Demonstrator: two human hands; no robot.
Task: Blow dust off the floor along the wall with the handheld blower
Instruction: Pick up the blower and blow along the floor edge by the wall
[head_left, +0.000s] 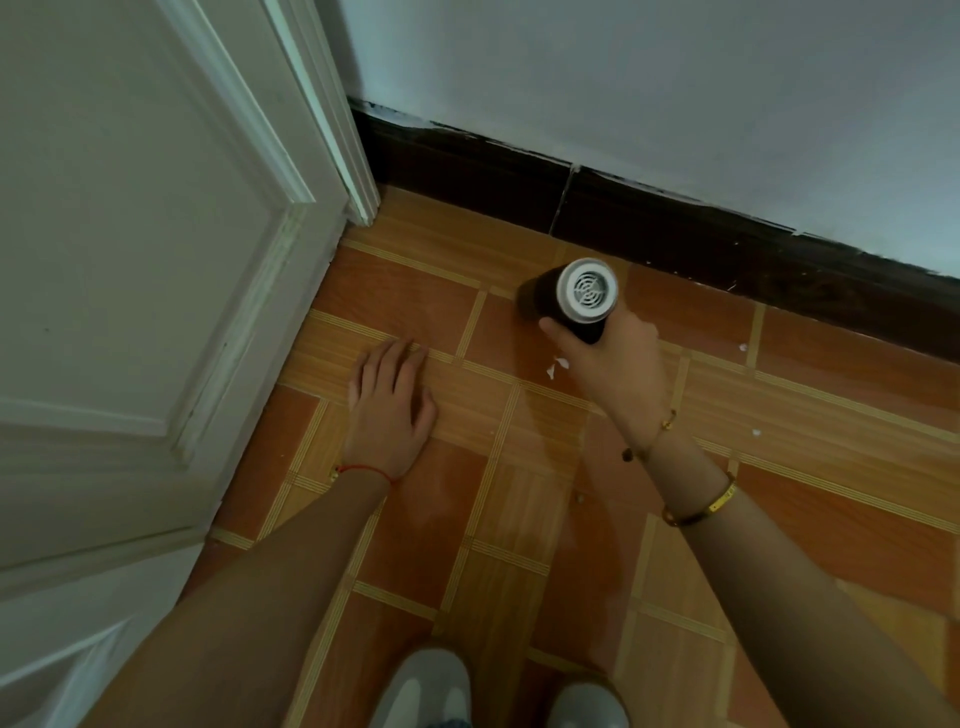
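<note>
Two pale grey shoe toes (498, 691) sit at the bottom edge of the view, planted on the orange and tan wood-patterned tiled floor (519, 519). Both bare forearms reach forward from there. On the right forearm sits a gold bangle (701, 506), and nearer the wrist a thin gold chain bracelet (655, 435); the left wrist carries a thin red string bracelet (363, 472).

Further out, the left hand (390, 400) lies palm down on the tiles, fingers spread wide and flat, holding nothing, just beside the white panelled door (145, 260) that fills the left side. To its right, the right hand (613, 358) is wrapped around the dark cylindrical handheld blower (569, 301), gripping it by the body. The blower's round silver rear grille faces up toward the camera, and its dark front end points down and to the left at the floor, close to the wall. Small white flecks of debris (557, 367) lie on the tile just beside the right hand, with a few more specks scattered off to the right.

Beyond the blower runs the dark brown skirting board (675, 228), with chipped paint along its upper edge, and above it rises the pale grey painted wall (649, 78), meeting the white door frame (332, 114) at the corner.
</note>
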